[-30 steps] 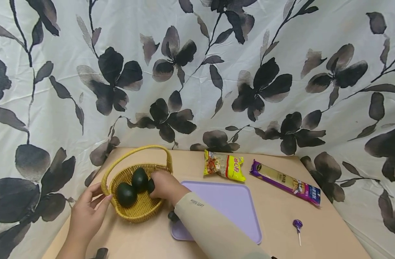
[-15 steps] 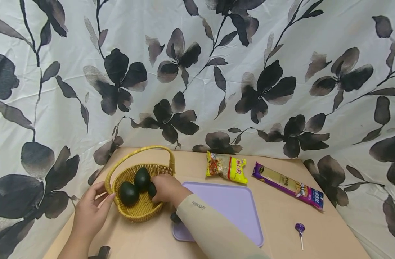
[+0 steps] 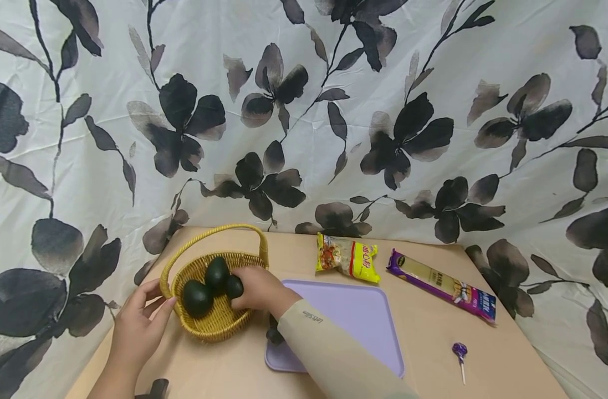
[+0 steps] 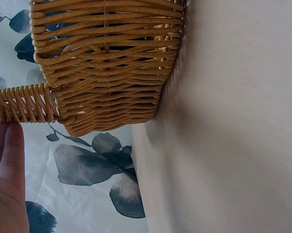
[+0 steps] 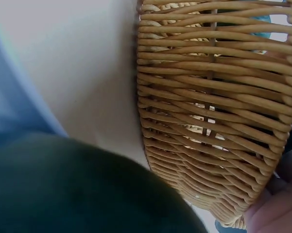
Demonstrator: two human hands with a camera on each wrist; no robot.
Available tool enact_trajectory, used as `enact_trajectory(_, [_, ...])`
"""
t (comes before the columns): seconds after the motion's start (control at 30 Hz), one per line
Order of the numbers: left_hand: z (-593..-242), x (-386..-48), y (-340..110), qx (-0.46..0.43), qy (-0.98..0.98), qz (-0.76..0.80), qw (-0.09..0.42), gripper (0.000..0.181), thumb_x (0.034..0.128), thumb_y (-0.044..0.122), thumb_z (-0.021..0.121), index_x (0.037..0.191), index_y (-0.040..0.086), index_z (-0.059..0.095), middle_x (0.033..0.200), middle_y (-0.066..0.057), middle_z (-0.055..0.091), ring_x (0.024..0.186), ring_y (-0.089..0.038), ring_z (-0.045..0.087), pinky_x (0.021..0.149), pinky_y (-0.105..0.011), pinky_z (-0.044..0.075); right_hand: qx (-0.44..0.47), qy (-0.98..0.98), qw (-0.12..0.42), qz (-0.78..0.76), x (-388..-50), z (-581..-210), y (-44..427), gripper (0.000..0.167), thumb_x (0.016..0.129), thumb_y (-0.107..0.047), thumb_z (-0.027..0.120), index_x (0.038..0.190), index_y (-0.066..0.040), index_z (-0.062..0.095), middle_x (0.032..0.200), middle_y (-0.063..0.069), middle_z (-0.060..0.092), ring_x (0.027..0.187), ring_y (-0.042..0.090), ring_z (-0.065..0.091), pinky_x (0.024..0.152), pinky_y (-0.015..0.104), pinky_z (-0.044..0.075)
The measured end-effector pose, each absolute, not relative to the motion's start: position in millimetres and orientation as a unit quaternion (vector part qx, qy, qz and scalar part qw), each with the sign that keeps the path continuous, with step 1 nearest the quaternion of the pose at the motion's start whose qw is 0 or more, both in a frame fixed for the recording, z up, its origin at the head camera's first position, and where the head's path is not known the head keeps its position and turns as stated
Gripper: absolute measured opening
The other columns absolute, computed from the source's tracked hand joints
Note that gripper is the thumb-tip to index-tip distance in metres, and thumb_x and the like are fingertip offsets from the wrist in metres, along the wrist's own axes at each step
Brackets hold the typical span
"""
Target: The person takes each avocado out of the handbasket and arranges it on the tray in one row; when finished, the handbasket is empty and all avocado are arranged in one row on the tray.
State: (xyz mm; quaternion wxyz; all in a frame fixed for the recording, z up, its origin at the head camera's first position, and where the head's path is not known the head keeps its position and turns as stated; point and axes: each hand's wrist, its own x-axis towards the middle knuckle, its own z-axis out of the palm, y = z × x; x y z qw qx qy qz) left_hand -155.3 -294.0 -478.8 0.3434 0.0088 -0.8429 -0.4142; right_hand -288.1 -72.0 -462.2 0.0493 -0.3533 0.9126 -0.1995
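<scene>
Gripping a smooth, rounded dark-green fruit (image 3: 235, 287), partly hidden by its fingers, the right hand (image 3: 257, 289) reaches into an oval, golden-yellow woven wicker basket (image 3: 215, 334), where two glossy, egg-shaped, dark-green avocados (image 3: 197, 298) lie together. The left hand (image 3: 140, 326) pinches the basket's arched handle (image 3: 234, 226) near its base.

Upright yellow woven basket (image 3: 216, 332) on the tabletop (image 3: 423, 338), handle (image 3: 229, 226) raised; two dark green avocados (image 3: 197, 298) inside, a third avocado (image 3: 235, 287) partly hidden
</scene>
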Motion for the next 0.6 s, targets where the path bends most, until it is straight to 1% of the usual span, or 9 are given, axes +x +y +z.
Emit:
enact_trajectory(0.13, [-477.9, -154.5, -293.1, 0.017, -0.845, -0.412, 0.341, 0.057, 0.0826, -0.012, 0.078, 0.134, -0.002, 0.057, 0.119, -0.010, 0.064, 0.110, 0.018, 0.050, 0.094, 0.000, 0.050, -0.362, 0.905, 0.048, -0.218, -287.6, -460.0, -68.5, 0.064, 0.076, -0.029, 0.083, 0.136, -0.019, 0.063, 0.113, -0.010, 0.069, 0.097, 0.004, 0.059, 0.082, 0.013, 0.053])
enact_trajectory(0.27, [-477.7, -153.5, -292.6, 0.022, -0.848, -0.410, 0.336, 0.056, 0.0840, -0.011, 0.077, 0.135, -0.002, 0.056, 0.120, -0.010, 0.064, 0.110, 0.019, 0.049, 0.094, 0.000, 0.050, -0.368, 0.895, 0.050, -0.246, -285.6, -458.3, -64.4, 0.068, 0.077, -0.028, 0.082, 0.141, -0.017, 0.061, 0.122, -0.007, 0.069, 0.103, 0.004, 0.059, 0.088, 0.013, 0.053])
enact_trajectory(0.43, [-477.5, -153.3, -291.9, 0.025, -0.848, -0.410, 0.335, 0.056, 0.0844, -0.010, 0.078, 0.135, -0.001, 0.056, 0.120, -0.012, 0.064, 0.110, 0.018, 0.049, 0.094, 0.001, 0.049, -0.361, 0.887, 0.055, -0.284, -282.2, -453.8, -58.2, 0.070, 0.077, -0.029, 0.081, 0.143, -0.019, 0.059, 0.127, -0.008, 0.066, 0.104, 0.003, 0.059, 0.086, 0.013, 0.054])
enact_trajectory(0.6, [-477.6, -154.1, -292.0, 0.022, -0.846, -0.411, 0.339, 0.056, 0.0828, -0.012, 0.078, 0.134, -0.002, 0.057, 0.118, -0.008, 0.064, 0.108, 0.018, 0.050, 0.093, 0.000, 0.050, -0.352, 0.876, 0.056, -0.326, -279.0, -441.8, -51.6, 0.069, 0.078, -0.029, 0.081, 0.143, -0.023, 0.058, 0.125, -0.008, 0.066, 0.100, 0.004, 0.060, 0.082, 0.014, 0.056])
